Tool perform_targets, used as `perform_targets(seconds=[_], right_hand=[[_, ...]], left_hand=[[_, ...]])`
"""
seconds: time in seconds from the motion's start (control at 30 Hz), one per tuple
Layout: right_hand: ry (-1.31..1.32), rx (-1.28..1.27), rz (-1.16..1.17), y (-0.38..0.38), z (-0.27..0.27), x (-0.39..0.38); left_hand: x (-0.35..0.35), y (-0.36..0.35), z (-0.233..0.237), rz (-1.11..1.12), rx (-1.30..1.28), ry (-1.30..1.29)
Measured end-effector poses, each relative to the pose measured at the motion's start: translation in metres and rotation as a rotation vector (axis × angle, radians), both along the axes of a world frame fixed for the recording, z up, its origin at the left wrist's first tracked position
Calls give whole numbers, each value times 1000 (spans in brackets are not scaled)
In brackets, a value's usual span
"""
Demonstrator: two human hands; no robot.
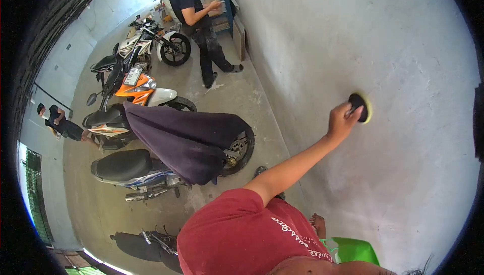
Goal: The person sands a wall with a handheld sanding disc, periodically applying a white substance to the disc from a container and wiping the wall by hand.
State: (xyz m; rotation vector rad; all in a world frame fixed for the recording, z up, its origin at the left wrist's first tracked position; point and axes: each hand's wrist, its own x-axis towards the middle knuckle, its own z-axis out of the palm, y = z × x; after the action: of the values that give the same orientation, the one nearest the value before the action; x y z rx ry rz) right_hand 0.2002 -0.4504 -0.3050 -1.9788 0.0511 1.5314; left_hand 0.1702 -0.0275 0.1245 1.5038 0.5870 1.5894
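Note:
My left hand (345, 120) reaches out on a bent forearm and is closed around the back of a round black pad (357, 107) with a yellowish rim. The pad's face lies against the grey wall (403, 139). Low beside my red shirt, what looks like my right hand (318, 224) is partly hidden by the shirt; its fingers are too small to read. A green plastic object (355, 251) shows just beyond it, at the lower right.
Several motorcycles are parked at the left, one under a dark purple cloth (186, 139). A co-worker (189, 3) stands by the wall at the top. Another person (63, 124) is at the far left.

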Motion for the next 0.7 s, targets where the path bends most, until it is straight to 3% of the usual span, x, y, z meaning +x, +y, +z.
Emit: perform_targets(seconds=[0.1, 0.2, 0.23, 0.3, 0.33, 0.4, 0.53, 0.57, 0.6, 0.63, 0.7], right_hand=[[-7, -14, 7, -4, -3, -1], [24, 88, 67, -17, -19, 1], [27, 89, 61, -30, -45, 5], [-107, 348, 295, -59, -102, 13], [-107, 347, 288, -52, -76, 4], [-30, -12, -29, -21, 3, -21], [73, 0, 16, -28, -12, -32], [-208, 174, 424, -27, -15, -34], [-486, 347, 834, -79, -151, -6], [-482, 352, 850, -62, -110, -10], [77, -16, 14, -39, -62, -16]], left_hand=[[-1, 10, 72, 10, 122, -22], [-2, 8, 71, -19, 113, -28], [-2, 6, 63, -31, 99, -37], [-2, 3, 18, -27, 90, -14], [-1, -1, -14, -16, 78, 6], [-1, -17, -78, -95, -150, 3], [-13, -21, -112, -75, -192, 254], [-9, -19, -96, -71, -200, 158], [-6, -17, -77, -64, -209, 64], [-6, -13, -49, -71, -161, 38], [-6, -1, -4, -81, -62, 44]])
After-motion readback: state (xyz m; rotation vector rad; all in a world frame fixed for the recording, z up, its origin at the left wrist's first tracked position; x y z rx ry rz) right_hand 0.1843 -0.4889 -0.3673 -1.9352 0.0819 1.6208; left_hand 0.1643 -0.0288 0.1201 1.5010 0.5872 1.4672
